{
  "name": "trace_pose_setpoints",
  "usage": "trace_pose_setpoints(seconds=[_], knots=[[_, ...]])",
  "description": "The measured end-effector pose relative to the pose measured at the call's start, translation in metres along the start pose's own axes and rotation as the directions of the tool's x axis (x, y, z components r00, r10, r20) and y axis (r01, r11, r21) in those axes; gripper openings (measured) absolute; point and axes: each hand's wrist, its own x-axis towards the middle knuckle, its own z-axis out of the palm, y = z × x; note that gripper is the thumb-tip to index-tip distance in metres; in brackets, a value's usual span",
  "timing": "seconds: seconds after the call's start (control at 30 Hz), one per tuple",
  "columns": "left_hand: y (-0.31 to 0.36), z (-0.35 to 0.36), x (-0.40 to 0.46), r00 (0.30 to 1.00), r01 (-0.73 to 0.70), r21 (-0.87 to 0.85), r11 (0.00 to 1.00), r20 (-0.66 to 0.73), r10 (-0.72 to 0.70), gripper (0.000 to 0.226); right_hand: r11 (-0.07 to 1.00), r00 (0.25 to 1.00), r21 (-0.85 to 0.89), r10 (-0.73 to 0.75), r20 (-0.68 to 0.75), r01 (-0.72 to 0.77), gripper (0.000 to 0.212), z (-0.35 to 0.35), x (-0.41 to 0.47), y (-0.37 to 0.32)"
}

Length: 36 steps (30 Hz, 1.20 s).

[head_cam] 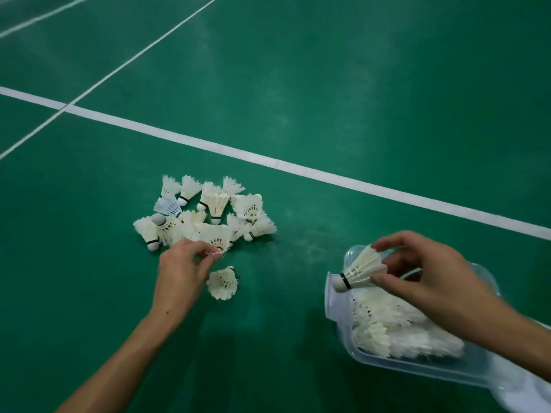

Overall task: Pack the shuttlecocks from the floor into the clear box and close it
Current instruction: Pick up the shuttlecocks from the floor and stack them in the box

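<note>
- The green court floor point(328, 70), crossed by white lines point(298, 166), filled your view; no brand or legible writing showed on it.
- The clear box point(417, 365) lay open at your lower right, already well stocked with white shuttlecocks; whether the pale shape at its near corner was the lid, you could not have told.
- The pile of shuttlecocks point(208, 210) sat on the floor ahead and to your left, well apart from the box, with one stray shuttlecock point(223, 283) just beside your left wrist.
- Your right hand point(423, 278) held a shuttlecock point(362, 268) by its feathers above the box's far-left corner, long axis tilted, cork pointing down and left toward the rim.
- Your left hand point(182, 269), the nearer to the pile, pinched the skirt edge of the closest shuttlecock there.
- The next move likely turned on lowering the right-hand one into the box directly beneath it.
- Small printed marks inside some skirts were too small to read.
</note>
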Motion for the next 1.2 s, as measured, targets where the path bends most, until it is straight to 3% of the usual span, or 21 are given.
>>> trace_pose_setpoints(seconds=[0.23, 0.4, 0.53, 0.63, 0.83, 1.2], knots=[[0.028, 0.006, -0.023, 0.997, 0.009, -0.043, 0.999, 0.073, -0.006, 0.008, 0.973, 0.965, 0.177, 0.182, -0.19, -0.149, 0.033, -0.032, -0.07, 0.068], [0.057, 0.009, -0.047, 0.978, -0.195, -0.036, 0.98, 0.065, 0.197, 0.006, 0.964, 0.944, 0.153, 0.247, -0.218, -0.217, 0.03, -0.023, -0.09, 0.099], [0.109, 0.016, -0.059, 0.943, -0.321, -0.157, 0.934, 0.036, 0.33, 0.006, 0.96, 0.939, 0.138, 0.268, -0.216, -0.243, 0.029, -0.011, -0.094, 0.116], [0.146, 0.032, -0.065, 0.92, -0.362, -0.263, 0.894, 0.052, 0.388, 0.006, 0.956, 0.955, 0.166, 0.265, -0.136, -0.241, 0.029, 0.004, -0.086, 0.118], [0.175, 0.05, -0.074, 0.827, -0.463, -0.368, 0.806, 0.148, 0.543, 0.013, 0.965, 0.966, 0.056, 0.256, 0.032, -0.258, 0.029, 0.04, -0.064, 0.118], [0.175, 0.064, -0.076, 0.746, -0.465, -0.386, 0.796, 0.314, 0.588, 0.019, 0.938, 0.924, 0.082, 0.313, 0.22, -0.337, 0.039, 0.049, -0.037, 0.12]])
